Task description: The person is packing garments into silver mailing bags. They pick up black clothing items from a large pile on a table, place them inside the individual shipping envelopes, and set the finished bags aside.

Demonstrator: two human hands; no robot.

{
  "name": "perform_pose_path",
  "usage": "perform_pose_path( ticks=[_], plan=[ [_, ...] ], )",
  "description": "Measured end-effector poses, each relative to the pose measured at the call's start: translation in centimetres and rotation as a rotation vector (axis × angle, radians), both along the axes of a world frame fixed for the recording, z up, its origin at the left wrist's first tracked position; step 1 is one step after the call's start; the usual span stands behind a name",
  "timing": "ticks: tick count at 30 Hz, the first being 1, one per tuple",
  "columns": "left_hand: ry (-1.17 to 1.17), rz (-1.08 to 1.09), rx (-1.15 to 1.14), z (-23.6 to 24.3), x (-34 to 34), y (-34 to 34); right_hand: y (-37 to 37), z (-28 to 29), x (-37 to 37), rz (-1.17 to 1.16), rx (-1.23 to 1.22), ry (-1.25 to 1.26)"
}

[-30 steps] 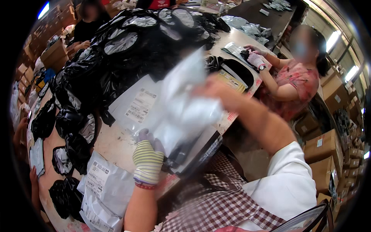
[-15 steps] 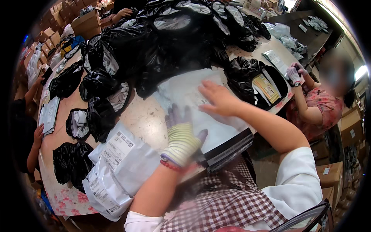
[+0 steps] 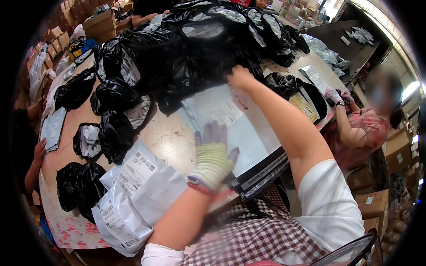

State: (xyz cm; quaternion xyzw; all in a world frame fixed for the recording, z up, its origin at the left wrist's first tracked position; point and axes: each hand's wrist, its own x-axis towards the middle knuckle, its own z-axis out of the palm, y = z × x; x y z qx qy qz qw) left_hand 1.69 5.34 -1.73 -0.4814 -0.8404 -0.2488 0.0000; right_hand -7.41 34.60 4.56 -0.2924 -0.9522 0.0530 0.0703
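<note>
A stack of flat white mailing bags [image 3: 257, 128] with black edges lies before me at the table's near side. My left hand [image 3: 212, 155], in a white-and-grey knit glove, rests flat on the stack's left side with fingers spread. Beyond the far end of the stack, my bare right hand [image 3: 241, 79] reaches to the heap of black plastic bags [image 3: 195, 62]. Its fingers are curled in; whatever they hold, if anything, is hidden. Several of those bags are open at the top, showing pale folded contents.
Left of me lie filled white parcels [image 3: 140, 175] with labels and a black bag [image 3: 80, 186]. A co-worker [image 3: 355, 119] stands at the right, near a black bag with yellow cards [image 3: 304, 106]. Another person's hand [image 3: 40, 148] is by grey mailers [image 3: 54, 128] at the left.
My right hand has moved from above the white stack to its far end by the black bags, its fingers now curled. My left hand stays flat on the stack.
</note>
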Motion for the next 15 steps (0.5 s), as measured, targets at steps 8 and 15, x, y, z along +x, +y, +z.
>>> perform_pose_path(
  ticks=[8, 15],
  plan=[
    [0.016, 0.025, 0.064, 0.1, -0.2, -0.2, -5.6, 16.7, 4.7, 0.496, 0.736, 0.797],
    [-0.441, 0.053, 0.795, 3.2, -1.6, 0.3, -9.9, 15.7, 14.9, 0.695, 0.133, 0.702]
  ],
)
